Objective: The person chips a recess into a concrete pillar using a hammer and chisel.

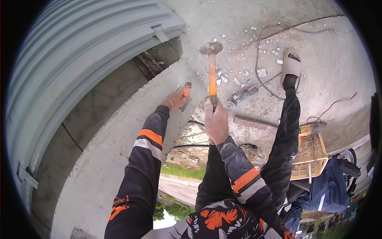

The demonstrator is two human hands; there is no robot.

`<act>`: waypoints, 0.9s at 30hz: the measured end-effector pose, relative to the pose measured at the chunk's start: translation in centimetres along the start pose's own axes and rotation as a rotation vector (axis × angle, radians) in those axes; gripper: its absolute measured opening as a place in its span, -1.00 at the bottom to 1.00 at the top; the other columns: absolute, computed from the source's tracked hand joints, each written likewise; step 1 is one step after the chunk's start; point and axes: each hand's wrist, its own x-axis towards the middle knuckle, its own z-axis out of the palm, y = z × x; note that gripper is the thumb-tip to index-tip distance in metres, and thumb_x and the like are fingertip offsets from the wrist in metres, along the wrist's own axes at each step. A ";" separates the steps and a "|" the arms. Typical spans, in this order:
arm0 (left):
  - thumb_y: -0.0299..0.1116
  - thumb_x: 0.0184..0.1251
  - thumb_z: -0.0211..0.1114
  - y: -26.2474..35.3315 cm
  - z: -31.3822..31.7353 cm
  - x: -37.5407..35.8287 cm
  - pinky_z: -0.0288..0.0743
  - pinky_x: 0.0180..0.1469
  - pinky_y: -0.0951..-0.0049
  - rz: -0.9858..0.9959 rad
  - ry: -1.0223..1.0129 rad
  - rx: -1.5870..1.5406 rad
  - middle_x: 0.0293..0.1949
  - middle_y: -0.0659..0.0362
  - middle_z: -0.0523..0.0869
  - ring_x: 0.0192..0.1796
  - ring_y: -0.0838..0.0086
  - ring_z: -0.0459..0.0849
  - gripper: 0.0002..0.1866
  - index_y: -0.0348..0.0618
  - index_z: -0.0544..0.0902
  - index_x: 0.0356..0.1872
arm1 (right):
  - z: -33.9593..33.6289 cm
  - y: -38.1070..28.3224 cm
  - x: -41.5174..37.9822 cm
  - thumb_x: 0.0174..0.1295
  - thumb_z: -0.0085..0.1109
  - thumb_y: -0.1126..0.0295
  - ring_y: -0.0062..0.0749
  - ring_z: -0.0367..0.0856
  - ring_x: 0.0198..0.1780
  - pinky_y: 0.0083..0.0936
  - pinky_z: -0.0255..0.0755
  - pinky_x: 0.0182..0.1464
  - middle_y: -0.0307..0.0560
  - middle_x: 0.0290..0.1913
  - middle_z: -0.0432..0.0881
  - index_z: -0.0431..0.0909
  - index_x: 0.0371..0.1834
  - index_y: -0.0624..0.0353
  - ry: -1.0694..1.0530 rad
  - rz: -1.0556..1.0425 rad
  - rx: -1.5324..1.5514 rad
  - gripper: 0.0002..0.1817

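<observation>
My right hand is wrapped round the lower handle of a hammer. The hammer is raised, its blurred head pointing away from me. My left hand is closed on a chisel with an orange grip and a dark round top. Part of a flat metal piece shows below the left fingers, against the concrete ledge. The hammer head is apart from the chisel, farther out and to its right. Where the chisel's tip meets the concrete is hard to make out.
Pale rubble is scattered over the floor. An angle grinder with a cable lies right of my hands, near a long reddish bar. A yellow crate and yellow power tool are farther right. Corrugated grey metal borders a gap at left.
</observation>
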 end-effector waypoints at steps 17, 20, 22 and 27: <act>-0.08 0.37 0.34 -3.4 0.4 0.9 0.50 0.15 0.09 0.011 0.028 -0.134 0.01 -0.10 0.74 0.11 -0.06 0.67 -0.49 -0.07 0.49 0.24 | -0.2 2.0 0.5 0.49 0.01 0.07 0.23 0.66 -0.23 -0.01 0.51 -0.18 0.44 -0.40 0.59 0.56 -0.17 0.35 -0.447 0.011 -0.258 -0.55; -0.08 0.36 0.34 0.2 -1.4 -1.4 0.49 0.18 0.09 -0.127 0.070 -0.008 0.04 -0.10 0.73 0.15 -0.04 0.66 -0.51 -0.10 0.53 0.20 | -5.9 -5.0 2.7 0.50 0.01 0.05 -0.04 0.58 -0.43 -0.15 0.45 -0.36 0.17 -0.51 0.53 0.52 -0.29 0.34 -0.367 -0.038 -0.017 -0.53; -0.08 0.36 0.34 -1.1 -0.5 -1.3 0.48 0.20 0.09 -0.096 0.147 0.031 0.06 -0.10 0.73 0.16 -0.04 0.65 -0.53 -0.12 0.56 0.16 | -9.3 -11.8 5.7 0.50 0.05 0.02 -0.43 0.44 -0.68 -0.36 0.34 -0.60 -0.12 -0.65 0.45 0.46 -0.38 0.31 -0.287 0.033 0.245 -0.50; -0.06 0.35 0.33 -2.8 0.0 -1.1 0.48 0.21 0.10 -0.052 0.098 -0.025 0.03 -0.10 0.74 0.15 -0.05 0.65 -0.52 -0.14 0.57 0.15 | -4.7 -11.7 6.5 0.52 0.04 0.08 -0.44 0.38 -0.72 -0.38 0.32 -0.65 -0.08 -0.62 0.46 0.49 -0.27 0.32 0.221 -0.320 0.377 -0.56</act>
